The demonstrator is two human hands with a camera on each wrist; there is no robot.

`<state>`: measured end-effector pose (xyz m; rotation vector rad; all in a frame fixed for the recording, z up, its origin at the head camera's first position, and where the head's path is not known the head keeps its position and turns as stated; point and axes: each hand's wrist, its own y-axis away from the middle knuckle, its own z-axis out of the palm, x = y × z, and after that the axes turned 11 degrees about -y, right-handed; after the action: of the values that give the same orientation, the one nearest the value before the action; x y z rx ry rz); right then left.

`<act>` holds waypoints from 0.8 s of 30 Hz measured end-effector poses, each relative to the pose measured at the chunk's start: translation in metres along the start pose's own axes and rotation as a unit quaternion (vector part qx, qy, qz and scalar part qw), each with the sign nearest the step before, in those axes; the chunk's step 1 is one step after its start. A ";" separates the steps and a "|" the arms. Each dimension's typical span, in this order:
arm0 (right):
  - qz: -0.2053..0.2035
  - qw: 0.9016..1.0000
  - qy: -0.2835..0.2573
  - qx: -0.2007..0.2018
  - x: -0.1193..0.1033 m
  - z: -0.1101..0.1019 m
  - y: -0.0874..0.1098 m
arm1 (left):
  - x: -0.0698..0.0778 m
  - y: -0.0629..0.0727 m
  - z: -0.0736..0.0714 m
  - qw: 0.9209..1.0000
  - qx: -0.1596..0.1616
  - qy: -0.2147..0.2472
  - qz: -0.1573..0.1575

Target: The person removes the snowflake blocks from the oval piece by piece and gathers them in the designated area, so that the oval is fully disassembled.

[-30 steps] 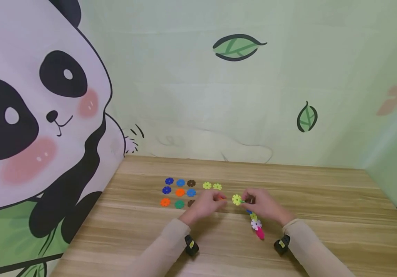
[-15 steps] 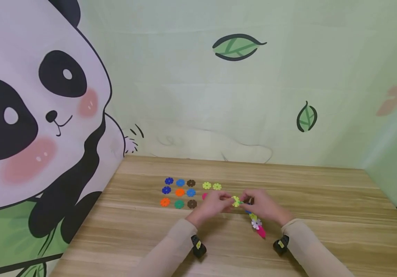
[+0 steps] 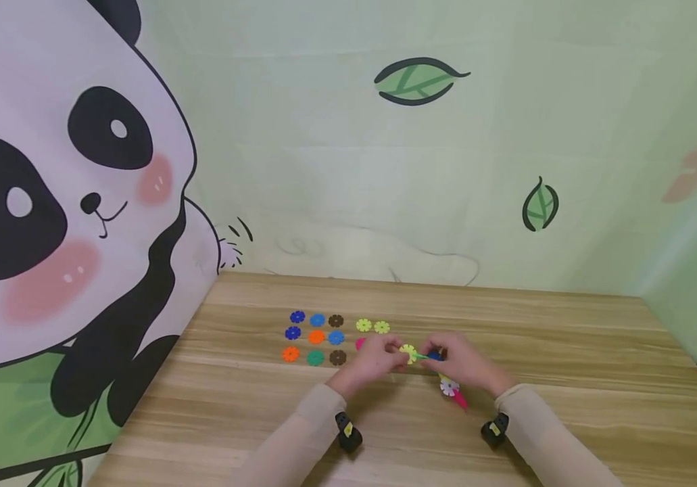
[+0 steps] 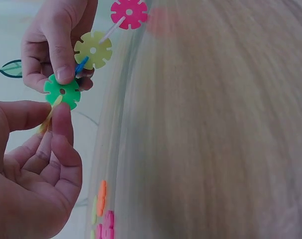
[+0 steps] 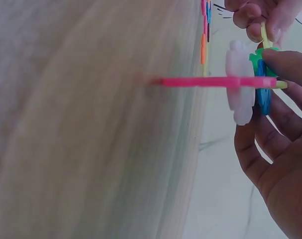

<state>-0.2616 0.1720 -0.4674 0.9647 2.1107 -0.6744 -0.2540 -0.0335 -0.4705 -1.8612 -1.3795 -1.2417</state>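
Note:
My left hand [image 3: 375,358] pinches the edge of a yellow flower-shaped slotted disc [image 3: 408,353]. Thumb and fingers of my right hand [image 3: 459,357] grip a green disc [image 4: 71,90], whose rim meets the yellow one edge-on at a slot. From the green disc a chain of interlocked discs runs on: a blue one [image 5: 263,94], another yellow one [image 4: 102,44], a white one [image 3: 449,386] and a pink one [image 3: 460,400] at the free end. In the head view this chain hangs below my right hand, which partly hides it.
Loose discs lie flat in rows left of my hands, among them dark blue [image 3: 297,316], brown [image 3: 336,321], orange [image 3: 290,354] and green [image 3: 315,358]. Two yellow-green discs [image 3: 364,325] lie behind my left hand, which partly covers a pink disc [image 3: 360,344].
My left hand has moved right and taken hold of the yellow disc. The yellow disc has shifted slightly left, and the chain's lower end has risen a little. My right hand stays nearly in place.

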 end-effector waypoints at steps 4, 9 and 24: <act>-0.008 1.000 0.005 -0.002 0.001 -0.001 0.000 | 0.001 0.000 0.000 1.000 0.001 -0.004 0.003; -0.019 1.000 0.018 0.003 0.002 0.000 0.001 | 0.000 -0.001 0.003 1.000 0.016 -0.016 0.020; -0.019 1.000 0.009 0.002 0.000 0.001 0.001 | -0.001 0.000 0.003 0.999 0.034 -0.036 0.016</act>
<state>-0.2605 0.1720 -0.4687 0.9398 2.1488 -0.6917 -0.2531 -0.0318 -0.4728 -1.8903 -1.4071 -1.1080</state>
